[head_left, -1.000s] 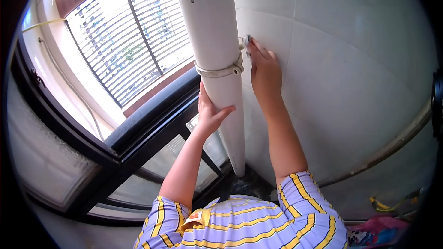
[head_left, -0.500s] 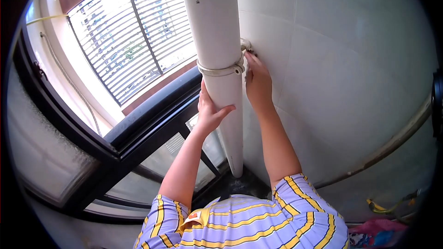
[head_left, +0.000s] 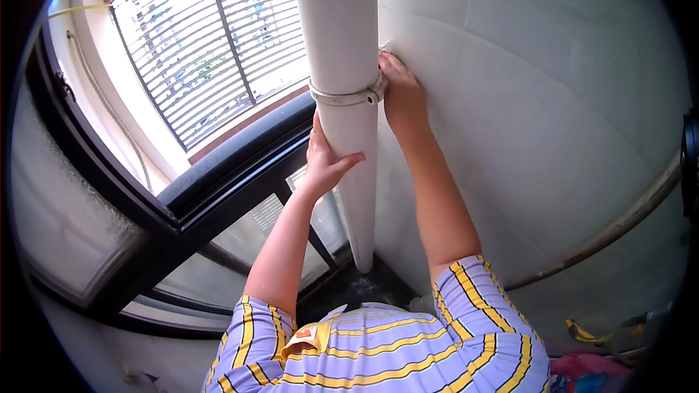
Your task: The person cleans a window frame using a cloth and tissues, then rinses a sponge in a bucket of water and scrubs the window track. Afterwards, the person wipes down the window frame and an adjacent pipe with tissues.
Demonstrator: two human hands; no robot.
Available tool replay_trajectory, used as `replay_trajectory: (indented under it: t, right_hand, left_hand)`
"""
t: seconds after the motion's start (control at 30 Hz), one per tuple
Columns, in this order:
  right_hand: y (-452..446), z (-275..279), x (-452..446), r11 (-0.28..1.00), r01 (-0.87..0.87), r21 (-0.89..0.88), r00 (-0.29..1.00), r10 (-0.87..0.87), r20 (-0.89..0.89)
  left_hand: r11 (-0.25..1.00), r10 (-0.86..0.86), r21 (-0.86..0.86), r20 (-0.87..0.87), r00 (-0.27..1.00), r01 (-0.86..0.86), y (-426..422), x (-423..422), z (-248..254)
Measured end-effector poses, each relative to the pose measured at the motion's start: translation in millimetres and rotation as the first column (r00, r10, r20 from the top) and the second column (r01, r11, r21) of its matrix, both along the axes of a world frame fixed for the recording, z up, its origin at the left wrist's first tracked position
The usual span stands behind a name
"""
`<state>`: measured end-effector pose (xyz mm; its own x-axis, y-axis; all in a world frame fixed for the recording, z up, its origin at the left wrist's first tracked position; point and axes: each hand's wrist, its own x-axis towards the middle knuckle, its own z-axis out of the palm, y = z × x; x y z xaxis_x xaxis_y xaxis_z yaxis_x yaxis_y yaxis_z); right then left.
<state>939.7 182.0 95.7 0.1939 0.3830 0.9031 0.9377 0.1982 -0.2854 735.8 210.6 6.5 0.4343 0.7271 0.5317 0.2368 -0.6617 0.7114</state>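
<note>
A thick white plastic pipe [head_left: 341, 36] runs upright down the corner, with dark printing near its top. Around it sits a pale pipe clamp [head_left: 342, 97], which has a small round screw lug on its right side. My left hand [head_left: 325, 167] grips the pipe just below the clamp, thumb across the front and fingers along the left side. At the wall behind the clamp is my right hand [head_left: 402, 91], its fingers close together by the clamp's wall mount [head_left: 386, 47]. The fingertips are partly hidden, and I cannot make out what they hold.
To the left stands a black-framed window [head_left: 240, 153] with slatted bars [head_left: 218, 36] outside. A tiled wall [head_left: 524, 102] rises close on the right, crossed lower down by a curved pipe [head_left: 604, 229]. Pink and blue cloth [head_left: 586, 367] lies at the lower right.
The view has shifted slightly. My right hand has moved a little up and inward toward the wall mount, covering more of it. My left hand keeps its grip on the pipe.
</note>
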Motion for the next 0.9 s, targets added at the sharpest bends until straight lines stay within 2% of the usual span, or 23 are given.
replay_trajectory:
  t: [0.07, 0.1, 0.17, 0.23, 0.27, 0.3, 0.37, 0.43, 0.47, 0.53, 0.6, 0.67, 0.7, 0.73, 0.77, 0.8, 0.83, 0.9]
  right_hand:
    - [-10, -13, -1, 0.998, 0.05, 0.043, 0.999, -0.05, -0.002]
    - [-18, -24, -3, 0.998, -0.045, -0.054, 0.993, 0.039, -0.109]
    - [-43, -52, -10, 0.943, -0.258, -0.209, 0.924, 0.178, -0.339]
    - [-70, -67, -19, 0.916, -0.361, -0.177, 0.839, 0.236, -0.491]
    - [-81, -74, -25, 0.897, -0.412, -0.163, 0.783, 0.257, -0.567]
    - [-96, -73, -28, 0.844, -0.52, -0.134, 0.674, 0.309, -0.671]
    - [-127, -60, -32, 0.724, -0.689, -0.03, 0.409, 0.354, -0.841]
    - [-141, -57, -33, 0.67, -0.739, 0.066, 0.292, 0.408, -0.865]
    - [-143, -55, -33, 0.676, -0.734, 0.067, 0.297, 0.407, -0.864]
    - [-146, -53, -34, 0.688, -0.723, 0.068, 0.306, 0.406, -0.861]
    - [-137, -48, -27, 0.737, -0.676, 0.003, 0.42, 0.388, -0.821]
    - [-115, -32, -22, 0.914, -0.402, -0.047, 0.778, 0.315, -0.544]
    - [-101, -19, -17, 0.971, -0.237, -0.017, 0.915, 0.218, -0.339]
    - [-86, -4, -13, 0.996, -0.077, 0.049, 0.989, 0.083, -0.122]
    - [-72, 13, -8, 0.996, -0.061, 0.059, 0.997, 0.064, -0.046]
    - [-57, 30, -4, 0.996, -0.049, 0.07, 0.998, 0.046, 0.031]
    - [-43, 44, -1, 0.996, -0.038, 0.081, 0.994, 0.029, 0.103]
    - [-22, 60, 11, 0.992, -0.004, -0.126, 0.952, 0.042, 0.303]
  left_hand:
    - [1.0, 0.005, -0.002, 0.01, 1.0, -0.005, 1, 0, -1]
    - [0.996, -0.018, -0.085, -0.018, 1.0, 0.017, -2, -1, 4]
    - [0.994, -0.027, -0.105, -0.009, 1.0, 0.025, -3, -1, 4]
    - [0.997, 0.021, -0.074, -0.013, 1.0, -0.022, -4, -1, 4]
    - [0.997, 0.07, -0.041, -0.024, 0.997, -0.071, -6, -3, -1]
    - [0.993, 0.117, -0.014, -0.04, 0.992, -0.118, -11, -3, -7]
    - [0.978, 0.198, -0.084, 0.071, 0.978, -0.192, -39, -8, -9]
    - [0.965, 0.246, -0.145, 0.204, 0.948, -0.219, -56, -12, -22]
    - [0.956, 0.158, -0.291, 0.373, 0.914, -0.047, -68, -12, -28]
    - [0.891, 0.005, -0.384, 0.544, 0.839, 0.243, -93, -15, -20]
    - [0.838, -0.022, -0.446, 0.547, 0.837, 0.314, -106, -19, -8]
    - [0.853, -0.017, -0.452, 0.474, 0.88, 0.26, -101, -22, -1]
    - [0.902, -0.026, -0.376, 0.442, 0.897, 0.212, -97, -21, 1]
    - [0.942, -0.03, -0.293, 0.41, 0.911, 0.163, -92, -20, 6]
    - [0.973, -0.028, -0.203, 0.382, 0.924, 0.113, -87, -17, 11]
    - [0.999, -0.011, -0.043, 0.318, 0.948, 0.026, -89, -16, 26]
    - [0.997, -0.067, 0.058, 0.238, 0.969, 0.054, -87, -17, 34]
    - [0.956, -0.161, 0.264, 0.112, 0.981, 0.127, -81, -18, 43]
